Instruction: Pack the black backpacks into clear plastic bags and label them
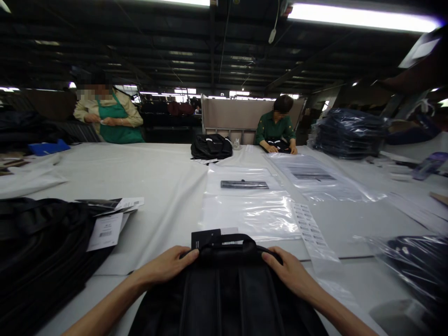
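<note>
A black backpack point(229, 294) lies in front of me at the near edge of the table, its top handle point(233, 239) pointing away. My left hand point(175, 262) grips its upper left corner, thumb on top and fingers hidden beneath. The upper right corner is held the same way by my right hand point(285, 266). Dark and white hang tags point(205, 238) stick out behind the handle. Just beyond lie clear plastic bags point(250, 214) with a printed dark label, and a strip of barcode stickers point(311, 226) runs close to my right hand.
Stacked black bags point(45, 252) with white tags point(106, 231) fill the near left. Plastic-wrapped dark bags point(416, 261) lie at right, with a wrapped stack point(348, 133) farther back. Two co-workers stand across the white table point(157, 177), one handling a black bag. Another black bag point(212, 147) sits between them.
</note>
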Demonstrator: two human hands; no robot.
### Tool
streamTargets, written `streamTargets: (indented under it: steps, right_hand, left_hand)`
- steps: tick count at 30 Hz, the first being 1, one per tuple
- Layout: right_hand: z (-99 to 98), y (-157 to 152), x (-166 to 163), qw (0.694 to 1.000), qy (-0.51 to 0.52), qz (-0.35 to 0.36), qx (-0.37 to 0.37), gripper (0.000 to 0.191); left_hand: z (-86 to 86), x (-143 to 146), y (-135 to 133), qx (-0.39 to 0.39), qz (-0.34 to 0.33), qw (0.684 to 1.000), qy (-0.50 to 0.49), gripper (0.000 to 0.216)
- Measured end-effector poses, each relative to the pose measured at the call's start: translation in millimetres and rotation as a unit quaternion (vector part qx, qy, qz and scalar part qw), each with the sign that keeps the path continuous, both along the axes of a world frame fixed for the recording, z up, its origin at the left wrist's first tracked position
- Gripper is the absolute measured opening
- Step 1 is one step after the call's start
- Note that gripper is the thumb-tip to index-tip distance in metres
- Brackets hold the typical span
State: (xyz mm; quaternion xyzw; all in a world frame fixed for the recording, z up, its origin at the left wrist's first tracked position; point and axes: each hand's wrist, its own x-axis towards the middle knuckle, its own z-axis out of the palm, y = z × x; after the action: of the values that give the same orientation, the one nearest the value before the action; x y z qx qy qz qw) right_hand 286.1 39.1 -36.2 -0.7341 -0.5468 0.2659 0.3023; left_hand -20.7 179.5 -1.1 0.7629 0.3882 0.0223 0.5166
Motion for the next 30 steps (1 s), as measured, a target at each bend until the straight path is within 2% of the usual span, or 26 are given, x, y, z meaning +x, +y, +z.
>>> streamTargets:
  steps: [2,4,7,9,12,14,16,19,20,22,24,26,30]
  right_hand:
    - [-7.6,-1,-1,0.999,-0.006,0.006,0.032,0.038]
    - [-26.9,-1,-3,0.998,-0.041,-0.013,0.048,0.038]
    - [-55.5,2,-4,0.995,-0.085,-0.011,0.049,0.037]
    - [-63.2,4,0,0.995,-0.088,0.006,0.045,0.038]
    - [-56.3,8,8,0.997,-0.064,0.030,0.013,0.042]
    - [-43.0,12,13,0.997,-0.056,0.039,-0.024,0.045]
    - [-24.3,21,15,0.997,-0.076,0.014,-0.019,0.048]
    - [9.2,48,5,0.992,-0.113,-0.016,0.051,0.050]
    - [19.1,61,-3,0.992,-0.116,0.002,0.050,0.047]
    - [31.8,90,-23,0.992,-0.114,0.051,-0.006,0.048]
    - [32.3,118,-46,0.989,-0.106,0.078,-0.073,0.052]
    - [22.9,140,-67,0.987,-0.079,0.082,-0.114,0.049]
    - [-1.0,159,-90,0.981,0.045,0.080,-0.173,0.021]
  left_hand:
    - [-9.3,6,-2,0.063,0.022,0.998,-0.003,0.053]
    - [-30.4,13,-6,0.107,0.074,0.991,0.028,0.057]
    - [-61.8,19,-11,0.149,0.144,0.975,0.080,0.061]
    - [-72.3,20,-11,0.161,0.161,0.970,0.090,0.063]
    - [-74.6,18,-7,0.143,0.160,0.973,0.088,0.067]
    - [-73.3,18,-4,0.129,0.159,0.975,0.088,0.069]
    - [-72.9,18,-3,0.123,0.161,0.975,0.092,0.070]
    - [-73.4,19,0,0.121,0.164,0.973,0.104,0.069]
    - [-73.5,20,1,0.119,0.164,0.973,0.109,0.068]
    - [-72.9,20,3,0.114,0.161,0.973,0.119,0.066]
    - [-71.3,21,5,0.111,0.157,0.973,0.129,0.064]
    - [-68.7,23,4,0.118,0.154,0.971,0.137,0.064]
    - [-59.4,24,-8,0.162,0.154,0.964,0.147,0.064]
